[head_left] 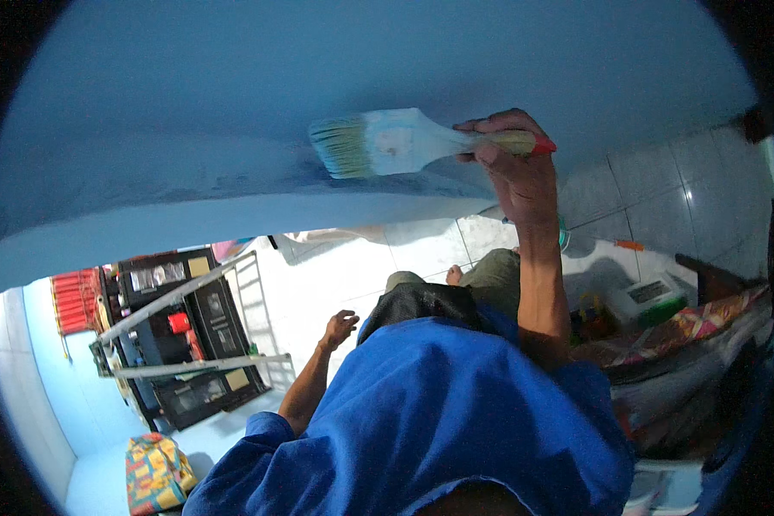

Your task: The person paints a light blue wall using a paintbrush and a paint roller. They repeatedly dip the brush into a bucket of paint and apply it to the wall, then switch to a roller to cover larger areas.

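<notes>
My right hand (518,168) is closed around the wooden handle of a wide paintbrush (396,143). Its bristles point left and its handle end is red. Pale blue paint coats the ferrule and part of the bristles. The brush is held in front of a blue wall (387,60), close to a darker patchy strip near a lower edge; whether the bristles touch it I cannot tell. My left hand (341,327) hangs low beside my body, fingers loosely bent and apart, with nothing visible in them.
A metal ladder (176,297) stands at the left before a black shelf unit (224,318). Red hanging items (76,301) and a colourful patterned bag (159,473) are farther left. White floor tiles (413,245) lie below. To the right are a patterned cloth (688,327) and a white-green container (649,297).
</notes>
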The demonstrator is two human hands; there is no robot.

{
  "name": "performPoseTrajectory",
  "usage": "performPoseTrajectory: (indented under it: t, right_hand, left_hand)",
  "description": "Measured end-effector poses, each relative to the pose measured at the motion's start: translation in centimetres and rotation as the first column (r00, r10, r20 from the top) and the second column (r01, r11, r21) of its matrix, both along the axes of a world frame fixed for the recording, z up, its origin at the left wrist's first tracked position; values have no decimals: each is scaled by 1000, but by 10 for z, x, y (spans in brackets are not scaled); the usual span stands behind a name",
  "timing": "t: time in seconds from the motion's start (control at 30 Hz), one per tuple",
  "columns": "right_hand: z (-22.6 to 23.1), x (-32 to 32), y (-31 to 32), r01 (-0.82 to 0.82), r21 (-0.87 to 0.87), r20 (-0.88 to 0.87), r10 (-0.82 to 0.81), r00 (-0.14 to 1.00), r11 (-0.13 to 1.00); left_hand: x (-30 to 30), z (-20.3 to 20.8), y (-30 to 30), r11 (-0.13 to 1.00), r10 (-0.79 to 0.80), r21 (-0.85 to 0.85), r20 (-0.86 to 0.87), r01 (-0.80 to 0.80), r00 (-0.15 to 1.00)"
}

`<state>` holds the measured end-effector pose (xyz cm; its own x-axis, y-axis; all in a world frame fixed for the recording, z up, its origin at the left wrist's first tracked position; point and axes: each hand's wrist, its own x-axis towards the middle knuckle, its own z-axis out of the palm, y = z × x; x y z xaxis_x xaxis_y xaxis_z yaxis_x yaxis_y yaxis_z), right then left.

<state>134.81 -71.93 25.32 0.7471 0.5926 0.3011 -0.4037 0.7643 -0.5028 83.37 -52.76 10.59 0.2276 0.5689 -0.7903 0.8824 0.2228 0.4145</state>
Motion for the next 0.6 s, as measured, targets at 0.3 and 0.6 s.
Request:
performPoseTrajectory:
  t: [0.3, 0.6]
  right_hand:
    - [0, 25, 1, -58, -427, 282, 194, 940, 902]
    - [33, 32, 3, 6, -264, 344, 88, 935, 964]
  left_hand:
    - [17, 6, -49, 993, -26, 112, -23, 28, 999]
    - [10, 1, -75, 998, 56, 30, 97, -59, 994]
